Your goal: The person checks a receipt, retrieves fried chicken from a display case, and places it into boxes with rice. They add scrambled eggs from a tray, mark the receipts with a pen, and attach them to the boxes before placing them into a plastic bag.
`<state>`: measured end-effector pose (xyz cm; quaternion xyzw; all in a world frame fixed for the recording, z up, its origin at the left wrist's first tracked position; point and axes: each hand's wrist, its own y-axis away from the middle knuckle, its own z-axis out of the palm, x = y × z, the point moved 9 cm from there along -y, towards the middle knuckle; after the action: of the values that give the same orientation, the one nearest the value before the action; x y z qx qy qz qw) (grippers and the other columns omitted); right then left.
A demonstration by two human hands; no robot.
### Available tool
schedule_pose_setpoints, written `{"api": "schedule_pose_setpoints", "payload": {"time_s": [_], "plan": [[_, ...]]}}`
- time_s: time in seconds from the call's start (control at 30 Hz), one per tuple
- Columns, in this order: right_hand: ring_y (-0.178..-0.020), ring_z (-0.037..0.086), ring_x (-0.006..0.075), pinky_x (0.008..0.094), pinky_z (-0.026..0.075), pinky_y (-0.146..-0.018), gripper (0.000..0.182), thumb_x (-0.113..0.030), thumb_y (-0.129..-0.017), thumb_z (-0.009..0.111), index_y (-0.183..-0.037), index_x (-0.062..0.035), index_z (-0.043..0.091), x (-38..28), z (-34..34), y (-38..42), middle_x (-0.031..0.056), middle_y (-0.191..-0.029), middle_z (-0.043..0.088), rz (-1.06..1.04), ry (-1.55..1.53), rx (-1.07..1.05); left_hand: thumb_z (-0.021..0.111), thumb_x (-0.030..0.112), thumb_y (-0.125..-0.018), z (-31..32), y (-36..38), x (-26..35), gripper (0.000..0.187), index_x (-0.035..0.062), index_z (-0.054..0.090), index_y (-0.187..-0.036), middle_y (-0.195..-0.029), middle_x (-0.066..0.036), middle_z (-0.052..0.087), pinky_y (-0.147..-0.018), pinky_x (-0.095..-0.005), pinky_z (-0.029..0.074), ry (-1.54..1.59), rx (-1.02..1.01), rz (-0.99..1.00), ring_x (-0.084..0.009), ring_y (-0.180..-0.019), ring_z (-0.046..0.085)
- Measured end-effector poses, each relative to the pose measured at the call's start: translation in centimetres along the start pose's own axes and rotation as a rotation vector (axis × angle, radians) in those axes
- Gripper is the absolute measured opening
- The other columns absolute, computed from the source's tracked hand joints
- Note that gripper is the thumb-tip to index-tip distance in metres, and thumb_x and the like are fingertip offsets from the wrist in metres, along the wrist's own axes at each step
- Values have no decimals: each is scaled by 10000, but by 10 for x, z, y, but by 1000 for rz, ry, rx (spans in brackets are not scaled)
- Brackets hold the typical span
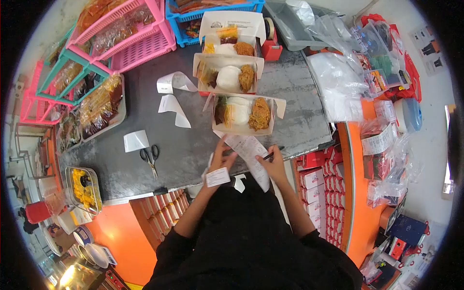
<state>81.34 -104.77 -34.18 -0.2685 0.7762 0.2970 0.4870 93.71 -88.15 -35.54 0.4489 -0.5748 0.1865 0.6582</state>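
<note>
My right hand (275, 166) grips a black pen (273, 152) at the front edge of the dark table, its fingers against a long printed receipt (251, 157). The receipt hangs down toward my black clothing. Left of it, my left hand (221, 157) has curled fingers around a white paper slip (218, 177), whose printed end lies over the wrist; the grip is partly hidden. Just beyond my hands stands an open meal box (267, 126) with fried chicken (259, 114), white rice (239, 102) and wrapped items. Two similar open boxes stand behind it.
Scissors (152, 159) and loose receipts (136, 140) lie left. Pink (140, 53) and blue (180, 30) baskets and a tray of wrapped packets (122, 104) stand at the back and left. Plastic bags (333, 82) cover the right end. Boxes (314, 193) are stacked below.
</note>
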Motion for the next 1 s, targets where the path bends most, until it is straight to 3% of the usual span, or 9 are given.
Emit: {"api": "schedule_pose_setpoints", "payload": {"time_s": [0.1, 0.23, 0.3, 0.37, 0.43, 0.57, 0.63, 0.83, 1.0], "plan": [[-666, 337, 92, 240, 335, -572, 414, -108, -690, 751, -809, -78, 355, 6, 13, 33, -4, -721, 339, -12, 82, 8, 612, 45, -799, 27, 4, -9, 512, 81, 399, -1263, -1009, -100, 491, -689, -255, 471, 170, -24, 6, -149, -790, 552], [-534, 394, 149, 276, 357, -503, 403, -129, -703, 741, -802, -76, 354, 11, 5, 61, 21, -634, 427, -17, 372, -59, 643, 42, -747, 25, 2, -16, 532, 134, 462, -1239, -1065, -98, 472, -724, -272, 458, -239, 7, 143, -198, -919, 535], [-481, 436, 166, 295, 362, -466, 328, -170, -744, 711, -861, -63, 424, 18, -10, 66, 36, -598, 471, -203, 645, -97, 657, 139, -750, 19, 15, 13, 503, 167, 484, -1221, -1105, -82, 472, -830, -373, 406, -774, 127, 499, -225, -1027, 474], [-519, 494, 133, 264, 389, -469, 307, -224, -795, 664, -985, -55, 492, 11, -31, 71, 36, -599, 489, -547, 437, -66, 639, 263, -772, 5, 14, 17, 508, 221, 477, -1251, -1241, -55, 447, -939, -466, 300, -856, 125, 484, -248, -1157, 400], [-543, 504, 96, 219, 384, -442, 243, -171, -847, 596, -1045, -44, 535, -15, -50, 49, 35, -652, 509, -28, -367, -4, 648, 398, -744, 3, 11, 18, 635, 234, 416, -1312, -1383, -21, 353, -1008, -510, 219, -1062, 30, 531, -229, -1266, 325], [-504, 446, 77, 183, 345, -411, 194, -196, -894, 531, -971, -20, 559, -49, -46, 30, 39, -715, 520, -140, -369, 220, 670, 531, -659, -5, 1, 12, 835, 227, 337, -1362, -1450, 3, 255, -1062, -499, 138, -1063, -122, 409, -214, -1340, 218], [-485, 418, 67, 187, 318, -394, 262, -244, -928, 457, -911, -5, 563, -63, -26, 30, 47, -759, 517, -216, -263, 114, 682, 598, -588, -8, 0, 10, 973, 215, 279, -1386, -1457, -1, 234, -1074, -502, 109, -1079, -115, 414, -208, -1346, 201], [-573, 511, 64, 174, 373, -466, 64, -83, -856, 568, -879, -27, 588, -15, 69, 5, -6, -642, 512, 139, -552, -57, 671, 622, -584, -8, 0, 9, 1018, 152, 265, -1390, -1460, -18, 224, -1077, -493, 106, -1083, -147, 460, -210, -1348, 194], [-597, 535, 62, 181, 397, -508, 79, -81, -836, 603, -852, -7, 582, -14, 90, -18, 39, -678, 599, -225, -201, -72, 677, 615, -581, -9, 0, 11, 1026, 131, 266, -1388, -1454, -29, 241, -1078, -480, 101, -1071, -142, 477, -207, -1347, 199]]}}
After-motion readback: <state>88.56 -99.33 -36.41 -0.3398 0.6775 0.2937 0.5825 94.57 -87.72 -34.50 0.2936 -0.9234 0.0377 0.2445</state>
